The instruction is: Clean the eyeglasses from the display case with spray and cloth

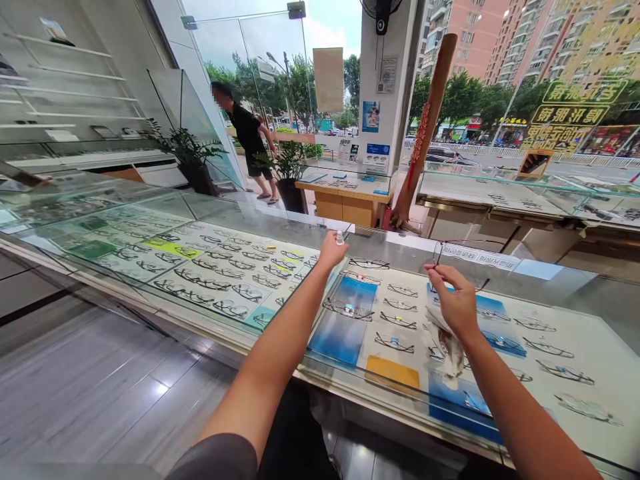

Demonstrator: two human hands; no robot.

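Stretched forward over the glass display case (200, 313), my left hand (333, 249) is closed around a small bottle with a whitish cap (340, 237), near the far edge of the case. My right hand (454, 293) pinches a thin-framed pair of glasses (439, 253) above the right part of the case, with one temple reaching right. A crumpled whitish cloth (450, 350) is below my right hand, partly hidden by it. Under the glass lie rows of glasses on white, blue and green panels, and a yellow-orange card (393, 375).
Across the room, a person in black (247, 137) stands leaning near the entrance, beside potted plants (190, 157). Further glass cases (345, 183) and a slanted wooden trunk (425, 127) stand beyond the case. Tiled floor (100, 387) shows at the lower left.
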